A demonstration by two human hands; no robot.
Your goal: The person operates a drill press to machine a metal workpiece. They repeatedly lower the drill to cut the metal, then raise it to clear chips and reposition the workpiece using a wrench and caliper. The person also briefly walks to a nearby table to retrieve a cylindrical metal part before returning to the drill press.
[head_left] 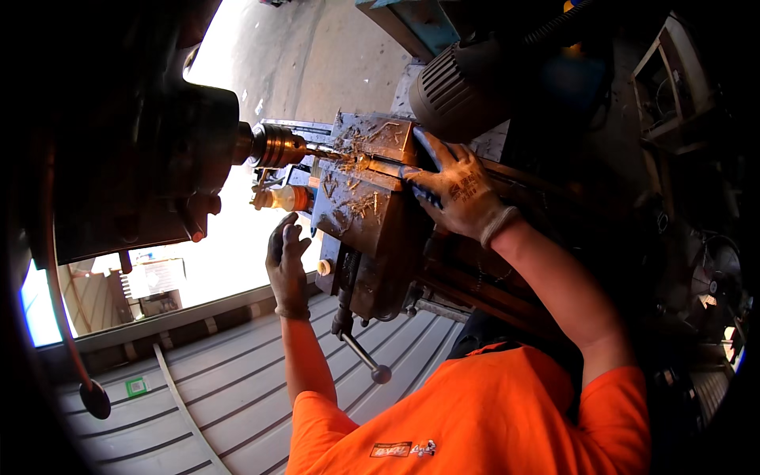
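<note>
Head view: right hand [461, 190] touches the vise [342, 222], left hand [287, 261] nearby.

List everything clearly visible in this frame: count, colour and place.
Machine head: 1, dark, left
Knobbed lever: 1, reddish, far left
Drill chuck: 1, metallic, left of centre
Drill bit: 1, brownish, in chuck
Vise: 1, grey, centre
Workpiece: 1, golden-lit, in vise
Metal shavings: many, golden, on vise
Crank handle: 1, grey, below vise
Motor: 1, dark, top
Fan: 1, dark, far right
Ribbed panel: 1, grey, lower left
Shirt: 1, orange, bottom
Left hand: 1, grey-gloved, left of vise
Right hand: 1, pale-gloved, at vise
</note>
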